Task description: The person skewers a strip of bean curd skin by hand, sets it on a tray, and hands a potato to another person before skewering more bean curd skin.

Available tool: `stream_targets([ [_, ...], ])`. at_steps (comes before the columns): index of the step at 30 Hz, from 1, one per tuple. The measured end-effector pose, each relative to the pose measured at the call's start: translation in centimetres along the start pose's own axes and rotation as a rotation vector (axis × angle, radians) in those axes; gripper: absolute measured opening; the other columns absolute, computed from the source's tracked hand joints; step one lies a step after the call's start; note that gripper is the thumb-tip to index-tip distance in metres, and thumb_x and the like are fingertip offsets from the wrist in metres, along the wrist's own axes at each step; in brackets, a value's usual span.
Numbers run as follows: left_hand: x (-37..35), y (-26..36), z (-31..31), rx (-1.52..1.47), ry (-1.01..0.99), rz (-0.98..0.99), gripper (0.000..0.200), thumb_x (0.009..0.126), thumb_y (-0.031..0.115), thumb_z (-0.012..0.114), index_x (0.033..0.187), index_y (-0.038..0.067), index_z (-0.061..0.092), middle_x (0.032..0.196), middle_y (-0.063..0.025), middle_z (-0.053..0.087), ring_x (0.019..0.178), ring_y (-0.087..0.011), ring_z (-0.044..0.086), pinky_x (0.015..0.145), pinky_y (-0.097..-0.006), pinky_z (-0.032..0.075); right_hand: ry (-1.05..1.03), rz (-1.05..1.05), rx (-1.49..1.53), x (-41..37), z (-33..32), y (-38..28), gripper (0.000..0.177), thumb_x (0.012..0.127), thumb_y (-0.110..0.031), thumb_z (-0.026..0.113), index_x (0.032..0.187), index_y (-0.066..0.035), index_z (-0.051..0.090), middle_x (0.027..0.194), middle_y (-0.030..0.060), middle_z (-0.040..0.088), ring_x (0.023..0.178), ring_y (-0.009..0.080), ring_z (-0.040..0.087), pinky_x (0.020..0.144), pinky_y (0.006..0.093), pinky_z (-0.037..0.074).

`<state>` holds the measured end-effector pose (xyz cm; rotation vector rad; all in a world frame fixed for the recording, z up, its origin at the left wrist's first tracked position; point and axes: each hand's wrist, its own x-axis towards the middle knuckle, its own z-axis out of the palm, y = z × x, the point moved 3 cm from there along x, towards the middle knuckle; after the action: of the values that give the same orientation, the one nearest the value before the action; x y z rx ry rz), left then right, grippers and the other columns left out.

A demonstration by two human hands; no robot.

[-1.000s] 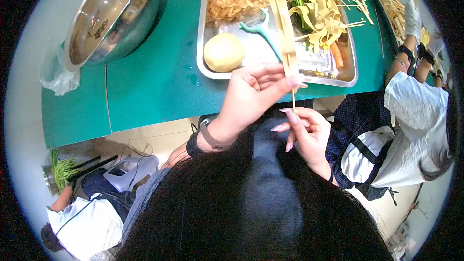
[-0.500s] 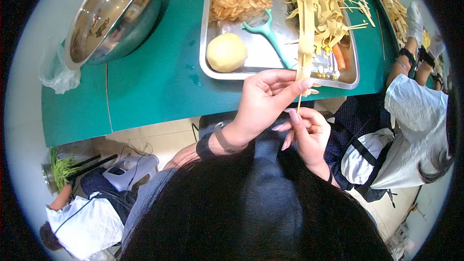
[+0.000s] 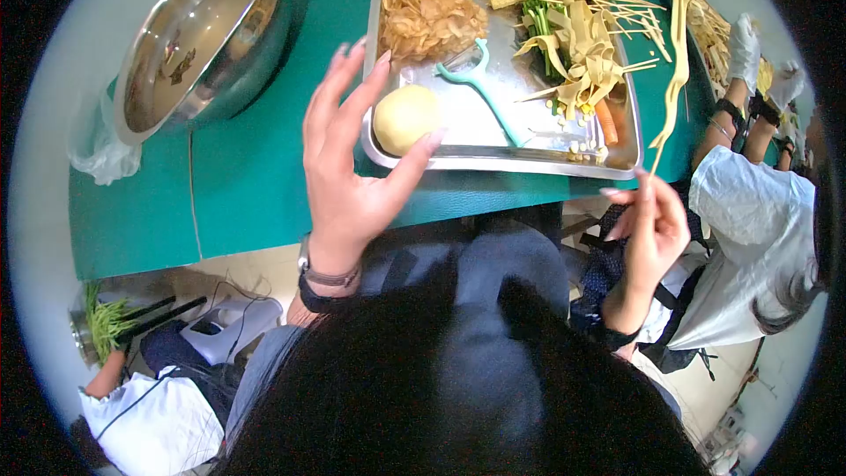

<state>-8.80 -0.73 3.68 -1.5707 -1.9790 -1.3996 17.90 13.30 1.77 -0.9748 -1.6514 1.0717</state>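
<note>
My left hand (image 3: 348,181) is open, fingers spread, at the left side of a peeled potato (image 3: 405,116), its thumb overlapping the potato's lower edge. Between thumb and fingertips, my right hand (image 3: 656,227) pinches the bottom end of a skewer threaded with a long pale yellow strip (image 3: 677,62). The skewer stands up to the right of a metal tray (image 3: 520,161). In the tray lie brown peelings (image 3: 432,19), a mint-green peeler (image 3: 485,92), folded yellow strips on skewers (image 3: 589,48), green stems (image 3: 539,31) and a carrot piece (image 3: 606,123).
A large steel bowl (image 3: 256,75) stands tilted at the left of the green table (image 3: 256,203), beside a clear plastic bag (image 3: 101,145). At right, a co-worker's gloved hand (image 3: 745,53) is over another filled tray. A person (image 3: 163,419) sits lower left near green vegetables (image 3: 110,322).
My left hand has let go of the skewered strip and moved left to the potato, fingers spreading. My right hand has carried the skewer right, past the tray's edge.
</note>
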Motion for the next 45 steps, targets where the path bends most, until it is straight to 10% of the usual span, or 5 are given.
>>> stream_targets([
  [8, 1.0, -1.1, 1.2, 0.288, -0.407, -0.101, 0.069, 0.065, 0.039, 0.071, 0.122, 0.009, 0.047, 0.118, -0.0088, 0.052, 0.124, -0.0300, 0.036, 0.105, -0.0577, 0.006, 0.031, -0.149, -0.482, 7.2, -1.4, -1.7, 0.019, 0.090, -0.014, 0.053, 0.099, -0.001, 0.062, 0.070, 0.0049, 0.065, 0.046, 0.0017, 0.045, 0.040, 0.0179, 0.034],
  [12, 1.6, -1.1, 1.2, 0.313, -0.400, -0.093, 0.072, 0.061, 0.043, 0.074, 0.122, 0.012, 0.049, 0.116, -0.0082, 0.054, 0.124, -0.0298, 0.037, 0.105, -0.0574, 0.001, -0.023, -0.217, -0.829, 11.1, -0.4, -1.8, 0.018, 0.086, -0.023, 0.056, 0.089, -0.007, 0.063, 0.064, 0.0118, 0.063, 0.061, 0.0286, 0.063, 0.052, 0.0351, 0.046],
  [19, 2.7, -0.6, 0.0, 0.356, -0.448, -0.151, 0.058, 0.060, 0.044, 0.075, 0.102, 0.008, 0.057, 0.116, -0.0122, 0.046, 0.127, -0.0363, 0.027, 0.102, -0.0610, -0.006, -0.131, -0.452, -1.024, 17.0, 1.5, -1.9, 0.014, 0.083, -0.023, 0.056, 0.084, -0.012, 0.065, 0.068, 0.0127, 0.061, 0.064, 0.0321, 0.060, 0.054, 0.0395, 0.046],
  [32, 3.5, -0.1, 0.7, 0.413, -0.440, -0.183, 0.050, 0.054, 0.045, 0.078, 0.083, 0.007, 0.061, 0.122, -0.0174, 0.041, 0.130, -0.0388, 0.019, 0.101, -0.0614, -0.002, -0.139, -0.585, -0.959, 19.1, 0.8, -0.8, 0.017, 0.074, -0.017, 0.066, 0.086, -0.005, 0.066, 0.088, 0.0082, 0.062, 0.086, 0.0275, 0.055, 0.073, 0.0351, 0.046],
  [45, 3.9, -1.2, 1.4, 0.387, -0.402, -0.085, 0.043, 0.049, 0.036, 0.079, 0.078, 0.007, 0.066, 0.117, -0.0105, 0.047, 0.129, -0.0364, 0.024, 0.101, -0.0616, 0.000, -0.093, -0.616, -0.775, 12.4, -0.6, -3.4, 0.015, 0.072, -0.012, 0.065, 0.085, -0.005, 0.062, 0.086, 0.0076, 0.061, 0.077, 0.0273, 0.053, 0.067, 0.0345, 0.044],
])
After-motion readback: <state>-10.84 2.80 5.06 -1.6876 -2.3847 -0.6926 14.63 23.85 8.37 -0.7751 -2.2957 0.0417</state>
